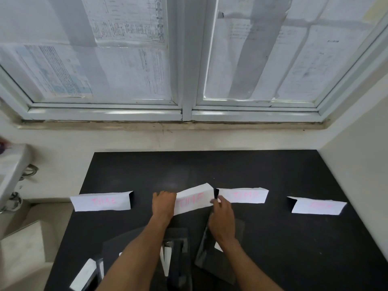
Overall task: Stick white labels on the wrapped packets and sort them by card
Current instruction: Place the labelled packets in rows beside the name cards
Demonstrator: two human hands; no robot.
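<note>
- Head view: the left hand (164,203) and right hand (222,215) are both closed on one white card (194,198) with pink writing, the left gripping its left end, the right pinching its right end; the card sits tilted between them, just above the black tabletop (273,248).
- A second card (101,201) stands well left of the left hand, a third card (242,195) just beyond the right hand, a fourth card (318,205) far to its right.
- Dark wrapped packets (218,259) lie under the forearms, nearer the person; some show white patches, too blurred to tell whether they are labels.
</note>
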